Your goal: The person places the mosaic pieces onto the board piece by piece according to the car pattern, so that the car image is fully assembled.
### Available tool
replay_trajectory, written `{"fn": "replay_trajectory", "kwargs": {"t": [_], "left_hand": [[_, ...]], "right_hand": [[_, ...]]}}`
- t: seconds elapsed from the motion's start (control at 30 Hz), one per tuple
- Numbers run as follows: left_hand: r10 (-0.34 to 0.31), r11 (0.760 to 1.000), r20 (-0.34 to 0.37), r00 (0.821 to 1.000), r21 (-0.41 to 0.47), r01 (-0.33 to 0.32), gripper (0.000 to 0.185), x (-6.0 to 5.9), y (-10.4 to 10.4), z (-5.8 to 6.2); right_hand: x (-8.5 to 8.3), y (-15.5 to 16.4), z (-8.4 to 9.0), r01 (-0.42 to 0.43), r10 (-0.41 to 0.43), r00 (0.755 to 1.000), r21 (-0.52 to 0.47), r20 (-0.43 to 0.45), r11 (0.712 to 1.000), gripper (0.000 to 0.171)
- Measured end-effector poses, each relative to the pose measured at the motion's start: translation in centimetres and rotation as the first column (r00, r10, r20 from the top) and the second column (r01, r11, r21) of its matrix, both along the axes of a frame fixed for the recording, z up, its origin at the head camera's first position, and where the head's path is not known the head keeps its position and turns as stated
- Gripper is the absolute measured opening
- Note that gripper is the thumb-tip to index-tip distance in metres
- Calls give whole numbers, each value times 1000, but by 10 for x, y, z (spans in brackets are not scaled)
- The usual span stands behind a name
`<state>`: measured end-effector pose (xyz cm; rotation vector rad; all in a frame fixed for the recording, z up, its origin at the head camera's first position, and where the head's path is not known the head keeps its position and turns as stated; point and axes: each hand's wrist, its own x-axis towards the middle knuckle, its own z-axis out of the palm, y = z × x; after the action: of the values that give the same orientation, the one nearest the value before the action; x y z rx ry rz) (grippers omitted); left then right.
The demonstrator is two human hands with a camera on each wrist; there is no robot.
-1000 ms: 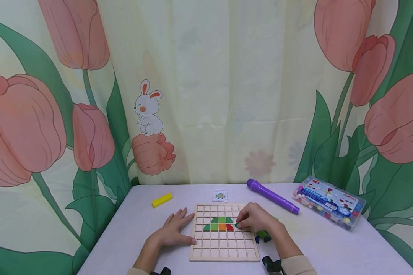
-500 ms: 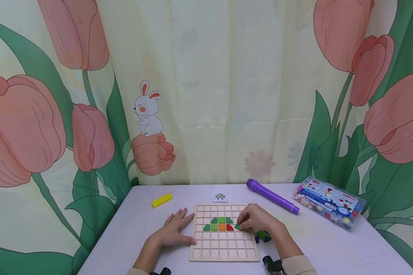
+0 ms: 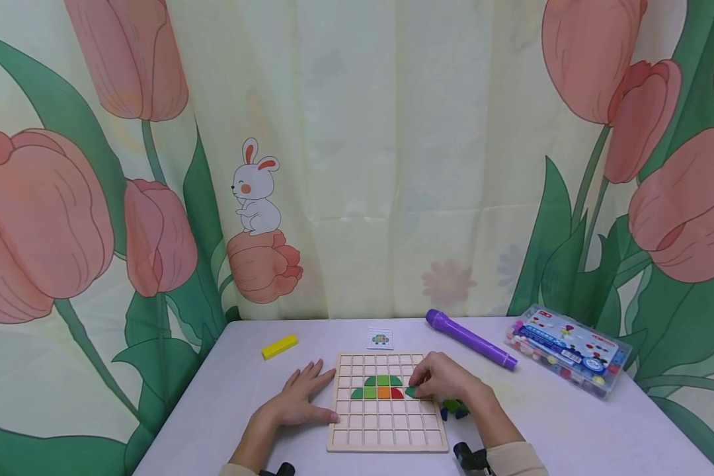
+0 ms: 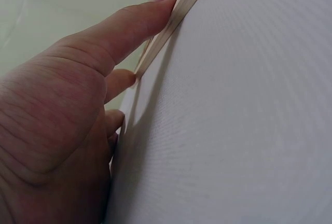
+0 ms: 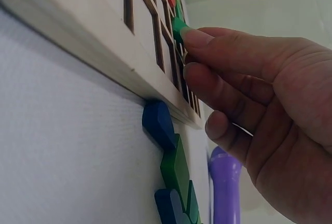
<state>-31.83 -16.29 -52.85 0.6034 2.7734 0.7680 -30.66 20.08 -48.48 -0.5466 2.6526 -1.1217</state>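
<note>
A wooden grid board (image 3: 387,430) lies on the table in front of me. In its middle rows sit green, orange and red pieces (image 3: 383,387). My right hand (image 3: 437,380) pinches a green piece (image 3: 412,392) at the right end of that row. In the right wrist view the fingertips (image 5: 194,37) hold this green piece (image 5: 179,27) against the board (image 5: 93,32). My left hand (image 3: 302,396) lies flat on the table beside the board. Its thumb (image 4: 129,27) rests along the board's left edge (image 4: 179,14).
Loose blue and green pieces (image 3: 454,408) lie just right of the board, also seen as pieces (image 5: 168,156) in the right wrist view. A purple marker (image 3: 470,339), a plastic bead box (image 3: 568,350), a small pattern card (image 3: 381,338) and a yellow block (image 3: 279,346) lie further back. A tulip curtain hangs behind.
The right hand's fingers have shifted very slightly on the green piece at the board. The left hand has not moved.
</note>
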Motion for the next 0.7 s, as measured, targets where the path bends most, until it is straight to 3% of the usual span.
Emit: {"fn": "replay_trajectory", "kwargs": {"t": [0.37,0.7], "left_hand": [[-5,1000,14,1000,0,5,101,-1,0,-1],[2,1000,23,1000,4,-2,101,-2,0,-1]], "right_hand": [[-1,-1,0,-33,33,999,16,-39,999,9],[3,-7,-1,-20,20,1000,-6,-21,1000,11]]}}
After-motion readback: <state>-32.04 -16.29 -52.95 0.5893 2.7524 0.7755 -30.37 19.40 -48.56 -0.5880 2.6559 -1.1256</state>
